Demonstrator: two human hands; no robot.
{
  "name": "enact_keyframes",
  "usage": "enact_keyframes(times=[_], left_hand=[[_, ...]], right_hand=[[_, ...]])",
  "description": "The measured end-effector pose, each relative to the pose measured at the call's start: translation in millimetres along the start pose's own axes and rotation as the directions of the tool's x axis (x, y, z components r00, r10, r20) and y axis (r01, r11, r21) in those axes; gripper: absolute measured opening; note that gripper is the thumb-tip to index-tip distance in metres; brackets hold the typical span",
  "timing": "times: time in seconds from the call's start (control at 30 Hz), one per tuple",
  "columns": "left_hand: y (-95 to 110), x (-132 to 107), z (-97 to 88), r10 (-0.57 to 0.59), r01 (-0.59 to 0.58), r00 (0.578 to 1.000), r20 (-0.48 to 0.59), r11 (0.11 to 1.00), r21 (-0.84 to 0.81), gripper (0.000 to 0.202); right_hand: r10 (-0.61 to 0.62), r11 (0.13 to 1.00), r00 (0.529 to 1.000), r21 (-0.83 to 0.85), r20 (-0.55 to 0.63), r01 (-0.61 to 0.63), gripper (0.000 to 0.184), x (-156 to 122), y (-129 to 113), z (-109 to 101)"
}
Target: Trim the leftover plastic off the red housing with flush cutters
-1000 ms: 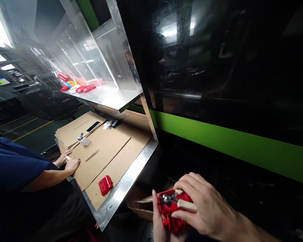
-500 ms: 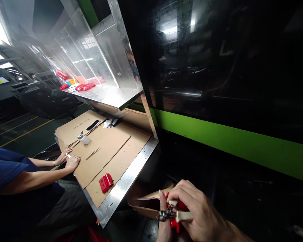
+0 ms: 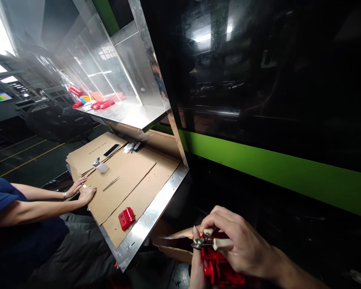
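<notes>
Low in the picture my right hand [image 3: 243,245] is closed around cream-handled cutting pliers [image 3: 209,242], whose metal jaws point left. Just below them is a red plastic part [image 3: 221,271], held from the left by my left hand [image 3: 197,267]; only its fingers and thumb show at the bottom edge. The jaws sit at the top of the red part. Beneath my hands lies an open cardboard box [image 3: 174,245].
A steel bench [image 3: 152,218] covered with cardboard sheets holds another red part [image 3: 126,218], tweezers [image 3: 111,183], a phone [image 3: 111,150] and a small scraper [image 3: 100,165]. A co-worker in blue rests both hands [image 3: 83,192] on the bench's left edge. Several red parts [image 3: 102,104] lie on the upper shelf.
The pliers and red part have moved slightly between frames in my hands; the red part now shows more below the jaws. The co-worker's arms have shifted a little.
</notes>
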State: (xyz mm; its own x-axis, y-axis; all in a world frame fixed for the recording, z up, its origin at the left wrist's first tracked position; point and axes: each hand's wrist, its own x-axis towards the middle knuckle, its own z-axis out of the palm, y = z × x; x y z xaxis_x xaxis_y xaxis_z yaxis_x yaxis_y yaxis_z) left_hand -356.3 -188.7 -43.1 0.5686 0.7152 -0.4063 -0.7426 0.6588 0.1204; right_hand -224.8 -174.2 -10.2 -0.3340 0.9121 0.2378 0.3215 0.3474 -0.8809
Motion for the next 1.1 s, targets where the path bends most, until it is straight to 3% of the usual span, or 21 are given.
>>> enact_keyframes(times=[0.1, 0.2, 0.43, 0.5, 0.57, 0.63, 0.7, 0.8, 0.87, 0.97, 1.1], left_hand=[[-0.4, 1.2, -2.8, 0.055, -0.051, 0.997, -0.059, 0.996, 0.067, 0.027], [-0.1, 2.9, -7.9, 0.036, -0.024, 0.990, -0.134, 0.996, 0.088, 0.023], [-1.1, 6.3, -12.4, 0.049, -0.043, 0.997, -0.061, 0.995, 0.089, 0.019], [-2.1, 5.5, -12.9, 0.036, -0.030, 0.998, -0.059, 0.994, 0.101, 0.027], [-2.6, 3.4, -14.3, -0.010, 0.015, 0.999, -0.044, 0.993, 0.116, 0.037], [-2.7, 0.7, -16.0, -0.121, 0.113, 0.991, 0.059, 0.986, 0.124, 0.055], [-2.5, -1.6, -16.5, -0.220, 0.184, 0.946, 0.239, 0.969, 0.163, 0.079], [-1.7, -3.8, -13.3, -0.226, 0.168, 0.876, 0.426, 0.971, 0.169, 0.093], [-0.2, -5.0, -9.4, -0.215, 0.176, 0.857, 0.469, 0.976, 0.127, 0.090], [4.7, -7.5, -4.2, -0.228, 0.211, 0.843, 0.487, 0.973, 0.091, 0.085], [13.4, -10.9, -0.7, -0.214, 0.207, 0.847, 0.487, 0.976, 0.069, 0.080]], right_hand=[[-0.067, 0.997, 0.998, -0.028, 0.015, 0.067, 0.026, 1.5, -0.5, -2.1], [-0.112, 0.993, 0.994, -0.031, 0.019, 0.112, 0.023, 0.6, 0.1, -1.2], [-0.153, 0.986, 0.988, -0.065, 0.036, 0.155, 0.025, 0.4, 2.1, 1.7], [-0.144, 0.987, 0.990, -0.081, -0.012, 0.142, 0.020, -2.0, -0.4, -0.9], [-0.092, 0.993, 0.986, -0.092, -0.138, 0.080, 0.015, -8.1, -3.2, -7.9], [-0.024, 0.995, 0.958, -0.099, -0.286, -0.005, 0.016, -17.1, -4.8, -19.8], [0.008, 0.985, 0.917, -0.153, -0.398, -0.075, 0.020, -26.6, -5.0, -34.1], [0.007, 0.947, 0.870, -0.277, -0.493, -0.164, 0.015, -36.0, -4.9, -51.0], [0.062, 0.931, 0.820, -0.262, -0.569, -0.253, 0.010, -38.5, -6.4, -55.1], [0.164, 0.912, 0.746, -0.190, -0.645, -0.365, 0.017, -40.1, -10.7, -53.3], [0.125, 0.882, 0.741, -0.267, -0.660, -0.388, 0.015, -43.6, -9.7, -51.7]])
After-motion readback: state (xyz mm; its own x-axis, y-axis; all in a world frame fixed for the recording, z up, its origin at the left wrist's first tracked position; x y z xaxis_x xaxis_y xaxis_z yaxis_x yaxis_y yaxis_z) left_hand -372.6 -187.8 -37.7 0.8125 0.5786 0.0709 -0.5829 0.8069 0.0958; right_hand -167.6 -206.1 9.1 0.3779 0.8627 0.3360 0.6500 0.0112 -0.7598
